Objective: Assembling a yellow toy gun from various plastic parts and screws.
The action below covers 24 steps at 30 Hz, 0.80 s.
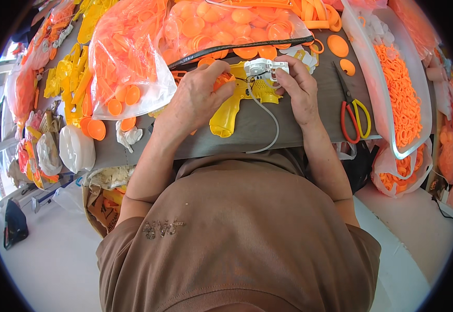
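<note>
A yellow plastic gun-shaped half shell (225,118) lies on the grey table top, its handle end toward me. Over its upper part sits a white plastic mechanism (258,68) with thin dark wires. My right hand (300,89) pinches the mechanism's right end between thumb and fingers. At the shell's left side, my left hand (196,96) is closed with thumb and forefinger on an orange plastic part (223,80), partly hidden by the fingers. A pale thin tube (277,127) curves from the mechanism down to the table's near edge.
Bags of orange plastic parts (127,52) crowd the far side. Red-and-yellow-handled scissors (352,112) lie right, beside a clear bin (374,78) of small orange rings (400,99). Yellow shells (73,78) pile up left, near a white tub (76,149).
</note>
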{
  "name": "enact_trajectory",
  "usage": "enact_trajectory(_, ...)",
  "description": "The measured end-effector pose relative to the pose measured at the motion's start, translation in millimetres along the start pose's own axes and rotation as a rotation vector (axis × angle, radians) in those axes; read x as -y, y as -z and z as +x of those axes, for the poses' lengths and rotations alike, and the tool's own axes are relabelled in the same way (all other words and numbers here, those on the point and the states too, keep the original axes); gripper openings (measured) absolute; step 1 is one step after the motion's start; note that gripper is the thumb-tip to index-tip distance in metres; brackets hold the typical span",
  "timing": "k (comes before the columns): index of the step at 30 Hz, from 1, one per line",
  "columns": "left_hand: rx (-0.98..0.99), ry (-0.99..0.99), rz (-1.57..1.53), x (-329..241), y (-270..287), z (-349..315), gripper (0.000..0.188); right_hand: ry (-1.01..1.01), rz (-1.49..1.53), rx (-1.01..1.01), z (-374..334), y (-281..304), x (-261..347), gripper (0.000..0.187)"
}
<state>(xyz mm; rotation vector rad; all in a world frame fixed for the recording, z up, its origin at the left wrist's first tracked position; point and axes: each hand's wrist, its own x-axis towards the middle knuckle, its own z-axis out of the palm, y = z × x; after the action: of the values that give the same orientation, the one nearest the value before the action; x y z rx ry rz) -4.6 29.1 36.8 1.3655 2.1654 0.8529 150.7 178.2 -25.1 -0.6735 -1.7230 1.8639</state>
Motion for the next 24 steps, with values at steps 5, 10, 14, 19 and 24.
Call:
enact_trajectory(5, -0.136, -0.052, 0.127, -1, -3, 5, 0.029, 0.004, -0.006, 0.002, 0, 0, 1, 0.031)
enact_trajectory(10, -0.143, -0.048, 0.239, -7, -9, 8, 0.028, 0.000, -0.014, -0.016, 0, 0, -1, 0.031)
enact_trajectory(14, -0.134, -0.011, 0.260, -6, -12, 6, 0.026, -0.002, -0.021, -0.005, 0, 0, 2, 0.031)
enact_trajectory(19, -0.269, -0.247, 0.325, 12, -28, 2, 0.027, -0.018, -0.020, -0.002, -1, 0, 2, 0.031)
enact_trajectory(24, -0.412, -0.288, 0.342, 20, -45, 0, 0.024, -0.013, -0.040, -0.008, -1, 0, 2, 0.030)
